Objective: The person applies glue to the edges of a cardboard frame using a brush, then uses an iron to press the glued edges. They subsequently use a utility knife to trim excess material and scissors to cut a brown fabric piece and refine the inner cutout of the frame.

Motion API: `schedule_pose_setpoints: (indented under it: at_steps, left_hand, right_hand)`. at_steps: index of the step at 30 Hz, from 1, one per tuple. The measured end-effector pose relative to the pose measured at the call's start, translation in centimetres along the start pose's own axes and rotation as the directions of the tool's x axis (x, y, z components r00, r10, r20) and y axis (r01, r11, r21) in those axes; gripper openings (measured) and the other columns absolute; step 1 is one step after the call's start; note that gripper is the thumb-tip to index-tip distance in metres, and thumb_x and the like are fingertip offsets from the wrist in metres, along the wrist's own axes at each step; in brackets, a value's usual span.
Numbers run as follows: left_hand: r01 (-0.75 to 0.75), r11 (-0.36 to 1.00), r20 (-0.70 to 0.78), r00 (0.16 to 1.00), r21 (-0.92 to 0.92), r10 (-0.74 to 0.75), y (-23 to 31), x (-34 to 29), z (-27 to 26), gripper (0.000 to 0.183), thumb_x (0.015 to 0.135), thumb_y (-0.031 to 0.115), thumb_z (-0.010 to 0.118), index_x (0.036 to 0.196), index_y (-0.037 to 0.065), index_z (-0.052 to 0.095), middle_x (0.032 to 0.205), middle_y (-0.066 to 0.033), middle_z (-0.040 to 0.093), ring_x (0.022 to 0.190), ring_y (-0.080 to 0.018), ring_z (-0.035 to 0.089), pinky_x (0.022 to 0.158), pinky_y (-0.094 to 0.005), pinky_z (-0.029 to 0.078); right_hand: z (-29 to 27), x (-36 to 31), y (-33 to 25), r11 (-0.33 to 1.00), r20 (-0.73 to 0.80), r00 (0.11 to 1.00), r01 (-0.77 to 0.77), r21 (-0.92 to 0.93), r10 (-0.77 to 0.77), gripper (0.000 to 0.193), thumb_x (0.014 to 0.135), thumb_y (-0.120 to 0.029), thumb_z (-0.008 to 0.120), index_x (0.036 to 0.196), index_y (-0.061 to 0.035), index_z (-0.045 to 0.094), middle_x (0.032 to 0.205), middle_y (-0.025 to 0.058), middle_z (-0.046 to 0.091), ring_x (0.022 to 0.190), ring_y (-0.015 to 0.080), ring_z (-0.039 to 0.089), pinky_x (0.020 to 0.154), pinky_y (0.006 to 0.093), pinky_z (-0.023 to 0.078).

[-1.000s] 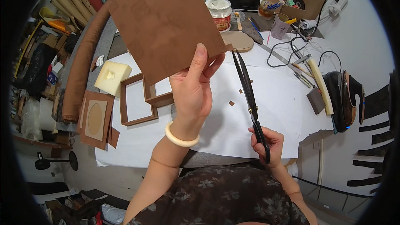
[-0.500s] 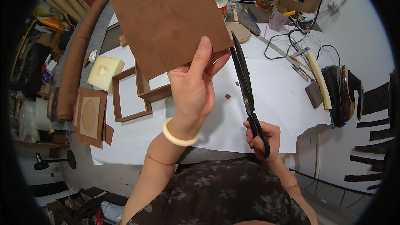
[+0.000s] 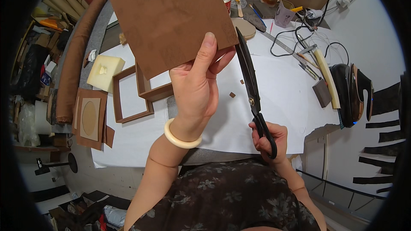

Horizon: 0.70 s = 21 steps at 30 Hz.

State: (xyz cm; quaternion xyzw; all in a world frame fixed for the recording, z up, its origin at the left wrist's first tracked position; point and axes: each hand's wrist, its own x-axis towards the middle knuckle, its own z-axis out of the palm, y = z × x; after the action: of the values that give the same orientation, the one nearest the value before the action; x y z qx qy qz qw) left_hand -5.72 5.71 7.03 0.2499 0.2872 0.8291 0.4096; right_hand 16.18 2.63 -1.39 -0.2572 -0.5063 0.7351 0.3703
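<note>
My left hand [image 3: 197,81], with a cream bangle [image 3: 182,140] on its wrist, grips a square brown sheet [image 3: 171,21] by its lower right part, thumb on top and fingers underneath. The sheet is held up over the table. My right hand [image 3: 274,139] is closed round the handles of long black scissors [image 3: 253,90], whose blades point up. Their tips are at the sheet's right corner, with the blades nearly together. Two small brown scraps, one a cut corner bit [image 3: 232,95], lie on the white paper [image 3: 205,132] below.
Left of my hand stand brown box frames [image 3: 132,117], a yellow sponge block [image 3: 96,81] and stacked brown pieces with an oval-cut board [image 3: 90,119]. A long brown roll [image 3: 79,60] runs along the left. A ruler [image 3: 276,42], cables and an iron-like dark tool [image 3: 351,98] lie right.
The view has shifted slightly, and the sheet sits a little further left and higher. Both grips are the same; the scissors still meet the sheet's right corner.
</note>
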Motion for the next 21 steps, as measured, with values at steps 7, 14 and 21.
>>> schedule_pose_setpoints:
  at_steps: [7,14,21]
  left_hand:
    - [-0.018,1.0,0.026,1.0,-0.018,0.018,0.21,-0.11,0.28,0.027,0.097,0.012,0.063,0.122,0.003,0.06,0.115,-0.0091,0.067,0.1,-0.0222,0.07,0.082,-0.0348,0.062]
    - [-0.021,1.0,0.03,0.999,-0.02,0.021,0.44,-0.27,0.36,0.027,0.097,0.012,0.063,0.123,0.004,0.06,0.115,-0.0093,0.067,0.1,-0.0226,0.07,0.082,-0.0348,0.062]
    - [0.004,1.0,0.021,1.0,-0.014,-0.004,0.52,-0.29,0.24,0.026,0.097,0.012,0.063,0.122,0.005,0.06,0.115,-0.0086,0.067,0.1,-0.021,0.069,0.083,-0.0344,0.062]
  right_hand:
    - [-0.09,-0.08,-0.05,0.999,0.016,1.0,-0.009,0.042,0.008,0.037,0.084,-0.007,0.07,0.117,0.0099,0.064,0.075,0.0004,0.058,0.061,0.0047,0.048,0.053,0.0196,0.036]
    - [-0.05,-0.03,-0.03,0.998,0.029,1.0,0.009,0.056,-0.01,0.037,0.083,-0.005,0.069,0.117,0.0099,0.064,0.072,0.0006,0.057,0.059,0.0046,0.047,0.052,0.0193,0.036]
    - [0.01,-0.16,-0.21,0.999,0.036,0.999,0.003,0.037,-0.004,0.036,0.084,-0.004,0.07,0.117,0.0094,0.064,0.073,0.0001,0.056,0.06,0.0043,0.047,0.053,0.0195,0.036]
